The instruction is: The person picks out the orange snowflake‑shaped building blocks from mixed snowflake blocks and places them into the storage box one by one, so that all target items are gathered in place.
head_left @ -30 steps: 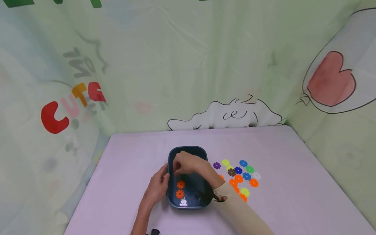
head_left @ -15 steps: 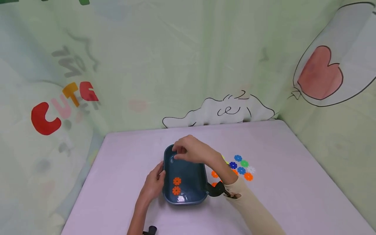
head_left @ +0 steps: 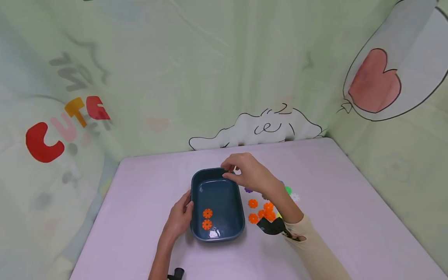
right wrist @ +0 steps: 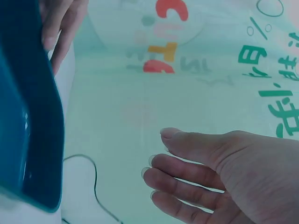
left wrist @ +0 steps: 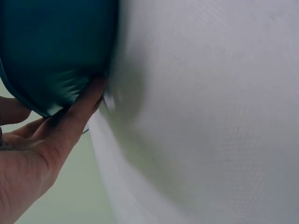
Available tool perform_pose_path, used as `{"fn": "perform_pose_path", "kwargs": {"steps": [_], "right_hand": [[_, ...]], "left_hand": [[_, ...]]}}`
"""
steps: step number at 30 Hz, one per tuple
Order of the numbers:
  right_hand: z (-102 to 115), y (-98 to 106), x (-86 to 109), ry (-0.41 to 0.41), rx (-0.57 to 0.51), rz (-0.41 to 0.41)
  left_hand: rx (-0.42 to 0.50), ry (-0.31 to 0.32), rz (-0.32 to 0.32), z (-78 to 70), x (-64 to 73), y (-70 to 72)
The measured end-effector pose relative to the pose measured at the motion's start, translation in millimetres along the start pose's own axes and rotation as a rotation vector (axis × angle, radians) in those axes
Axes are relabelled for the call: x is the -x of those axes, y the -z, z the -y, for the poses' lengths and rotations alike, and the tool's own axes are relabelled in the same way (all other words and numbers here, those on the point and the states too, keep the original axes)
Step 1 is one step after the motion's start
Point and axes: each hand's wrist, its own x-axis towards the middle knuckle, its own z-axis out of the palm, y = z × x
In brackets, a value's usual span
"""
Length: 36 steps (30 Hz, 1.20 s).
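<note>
A dark blue rectangular tray [head_left: 218, 202] stands on the table, with two orange snowflake discs [head_left: 207, 219] lying in its near left part. My left hand [head_left: 179, 217] grips the tray's left side. In the left wrist view, its fingers [left wrist: 77, 109] run along the outer wall and the thumb is at the rim. My right hand [head_left: 248, 171] is raised over the far right corner of the tray. Its fingers are loosely bent and apart from the thumb, with nothing between them in the right wrist view, where the hand [right wrist: 201, 175] stands beside the tray rim.
Several loose snowflake discs [head_left: 268, 212], orange, purple, green, white and yellow, lie right of the tray, partly hidden by my right forearm. A black wrist mount [head_left: 271, 225] hangs over some. A printed curtain [head_left: 210, 77] rises behind the pale table [head_left: 140, 202].
My right hand has lifted out of the tray and moved right, toward its far right corner. My left hand keeps its grip on the tray. The head view has shifted slightly.
</note>
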Motion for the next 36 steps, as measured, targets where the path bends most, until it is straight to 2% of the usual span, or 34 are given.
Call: {"fn": "perform_pose_path", "kwargs": {"steps": [7, 14, 19, 28, 36], "right_hand": [[-8.1, 9.6, 17.9, -0.093, 0.057, -0.019], [-19.6, 18.4, 31.7, -0.107, 0.067, -0.091], [-31.9, 23.9, 46.0, -0.129, 0.075, -0.116], [-53.7, 25.8, 70.9, -0.208, 0.094, -0.106], [-74.6, 22.8, 90.0, -0.283, 0.137, -0.097]], "left_hand": [[-0.006, 0.017, 0.001, 0.3, 1.0, -2.3], [0.005, 0.026, 0.002, -1.3, 1.9, -0.6], [0.021, 0.005, -0.002, -1.2, 2.6, -0.4], [0.034, 0.017, 0.006, -0.2, 4.8, -0.9], [0.030, -0.012, 0.010, 1.2, 3.4, 0.1]]}}
